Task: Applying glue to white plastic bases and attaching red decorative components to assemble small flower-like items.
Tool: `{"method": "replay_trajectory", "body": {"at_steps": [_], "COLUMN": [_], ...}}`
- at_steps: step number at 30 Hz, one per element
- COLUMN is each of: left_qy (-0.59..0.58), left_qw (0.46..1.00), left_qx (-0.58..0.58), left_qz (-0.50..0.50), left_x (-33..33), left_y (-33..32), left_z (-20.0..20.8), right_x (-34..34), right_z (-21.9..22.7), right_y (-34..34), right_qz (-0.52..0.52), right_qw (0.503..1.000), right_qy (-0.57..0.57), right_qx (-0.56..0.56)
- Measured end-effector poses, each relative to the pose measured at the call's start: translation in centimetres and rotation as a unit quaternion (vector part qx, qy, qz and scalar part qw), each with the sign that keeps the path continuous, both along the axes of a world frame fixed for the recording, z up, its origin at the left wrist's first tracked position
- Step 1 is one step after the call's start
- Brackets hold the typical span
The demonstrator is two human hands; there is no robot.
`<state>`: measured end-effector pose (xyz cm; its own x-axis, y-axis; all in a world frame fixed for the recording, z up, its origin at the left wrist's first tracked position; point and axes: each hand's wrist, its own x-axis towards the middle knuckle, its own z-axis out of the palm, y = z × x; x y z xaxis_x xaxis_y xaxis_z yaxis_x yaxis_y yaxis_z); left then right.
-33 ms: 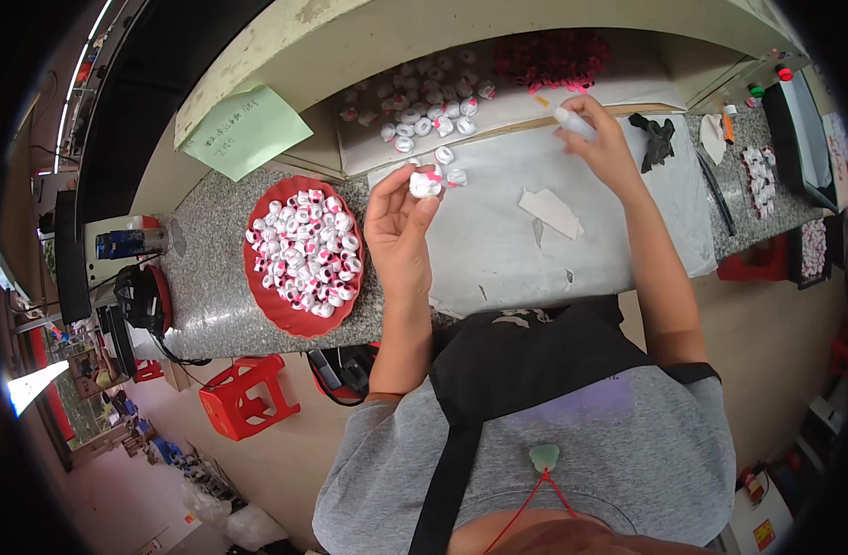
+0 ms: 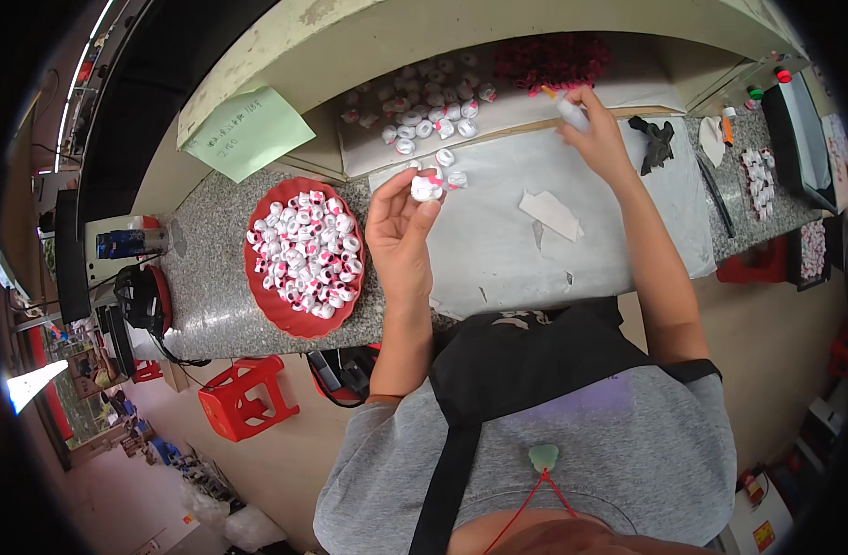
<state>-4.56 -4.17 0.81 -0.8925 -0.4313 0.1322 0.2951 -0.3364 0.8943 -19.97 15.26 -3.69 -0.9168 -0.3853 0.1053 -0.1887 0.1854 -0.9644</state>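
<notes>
Between the thumb and fingertips of my left hand [image 2: 401,231] is a small white figurine piece [image 2: 427,190] with pink spots. My right hand [image 2: 601,139] is closed round a small whitish squeeze bottle [image 2: 574,115]. The bottle's thin yellow tip points toward a pile of small dark pink pieces [image 2: 553,60] at the back of the shelf. Several similar white pieces [image 2: 414,116] lie loose on the shelf behind my left hand. To its left, a red scalloped tray [image 2: 259,282] is heaped with white and pink pieces.
White paper [image 2: 479,250] covers the worktop, with a torn paper scrap [image 2: 551,215] on it. A crumpled black piece [image 2: 652,143] lies at the right. A pale green note [image 2: 248,134] hangs from the shelf edge. A red stool [image 2: 248,398] stands below the counter.
My right hand has shifted slightly up and left, carrying the bottle's tip up to the edge of the pink pile. My left hand stays almost in place with the white figurine piece.
</notes>
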Motion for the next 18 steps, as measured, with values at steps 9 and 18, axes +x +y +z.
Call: {"method": "replay_trajectory", "body": {"at_steps": [9, 18], "left_qy": [-0.026, -0.015], "left_qw": [0.999, 0.999], "left_qx": [0.005, -0.029], "left_qz": [0.027, 0.002], "left_x": [1.2, 0.2], "left_y": [-1.2, -0.7], "left_z": [-0.9, -1.0], "right_x": [-2.1, -0.5], "right_z": [-1.2, -0.9], "right_y": [-1.2, -0.1], "right_qz": [-0.010, 0.043], "right_qw": [0.892, 0.883], "right_qy": [0.302, 0.349], "right_qx": [0.336, 0.311]}}
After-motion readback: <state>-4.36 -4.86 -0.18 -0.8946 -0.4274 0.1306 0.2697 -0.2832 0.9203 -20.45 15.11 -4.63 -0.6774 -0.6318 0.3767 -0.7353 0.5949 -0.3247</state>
